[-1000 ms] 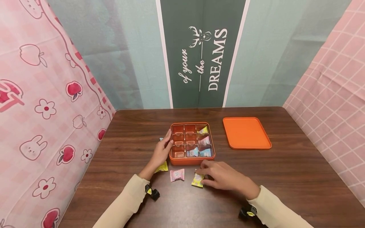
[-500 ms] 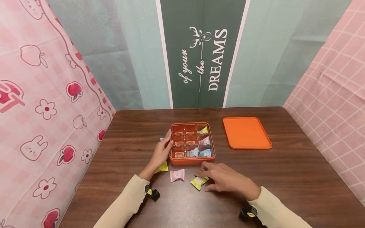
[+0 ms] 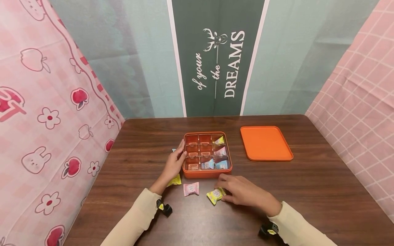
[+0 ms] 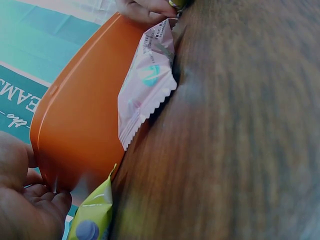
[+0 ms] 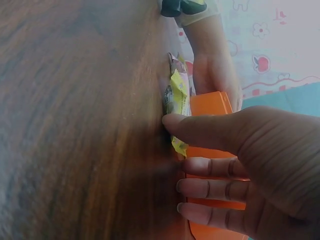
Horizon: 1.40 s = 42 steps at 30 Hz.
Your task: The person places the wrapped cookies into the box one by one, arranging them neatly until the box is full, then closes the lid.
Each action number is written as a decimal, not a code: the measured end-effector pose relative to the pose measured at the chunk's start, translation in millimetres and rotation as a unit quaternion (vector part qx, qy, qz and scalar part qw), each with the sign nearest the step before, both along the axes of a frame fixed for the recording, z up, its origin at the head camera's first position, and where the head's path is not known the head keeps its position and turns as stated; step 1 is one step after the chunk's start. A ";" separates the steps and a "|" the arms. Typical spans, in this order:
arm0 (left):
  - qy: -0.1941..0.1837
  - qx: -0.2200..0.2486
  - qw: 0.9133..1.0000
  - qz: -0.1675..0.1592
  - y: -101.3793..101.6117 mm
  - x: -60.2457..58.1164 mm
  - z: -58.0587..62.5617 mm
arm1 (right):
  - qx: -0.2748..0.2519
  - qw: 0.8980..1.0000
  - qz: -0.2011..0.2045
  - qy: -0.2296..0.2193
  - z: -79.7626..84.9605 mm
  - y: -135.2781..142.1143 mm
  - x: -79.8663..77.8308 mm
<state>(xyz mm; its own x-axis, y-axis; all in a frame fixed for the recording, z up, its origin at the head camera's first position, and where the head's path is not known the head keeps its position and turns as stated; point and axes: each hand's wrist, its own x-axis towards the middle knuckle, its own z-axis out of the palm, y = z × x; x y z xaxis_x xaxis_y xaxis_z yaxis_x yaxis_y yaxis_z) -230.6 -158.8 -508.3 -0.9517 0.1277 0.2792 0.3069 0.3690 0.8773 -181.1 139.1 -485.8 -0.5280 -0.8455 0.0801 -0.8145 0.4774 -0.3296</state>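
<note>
An orange box with clear compartments stands mid-table; wrapped candies lie in its right column and front middle compartment. My left hand rests against the box's left side, fingers along its wall. In front of the box, my right hand pinches the right end of a yellow wrapped candy between thumb and index finger. The right wrist view shows the thumb on this candy; the index fingertip is hidden there. A pink wrapped candy lies to its left. Another yellow candy is partly hidden by my left wrist.
An orange lid lies flat on the wooden table, right of the box. A bit of a blue wrapper shows behind my left hand. Printed cloths hang around the table's back and sides.
The yellow candy in front of the box has turned on the table, and my right index finger and thumb have closed on its right end. My left hand and the box have stayed still.
</note>
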 end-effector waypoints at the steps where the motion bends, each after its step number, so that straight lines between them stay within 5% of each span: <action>1: -0.001 0.000 1.000 0.000 -0.1 0.1 0.0 | -0.002 1.000 0.000 0.002 -0.2 0.1 -0.1; 25: -0.014 -0.002 1.000 0.003 -1.4 0.9 -0.4 | 0.002 1.000 0.002 -0.002 -0.3 3.0 1.6; 42: -0.010 0.000 1.000 0.003 -0.9 -0.2 0.6 | -0.072 0.997 0.018 0.032 -0.2 3.8 0.5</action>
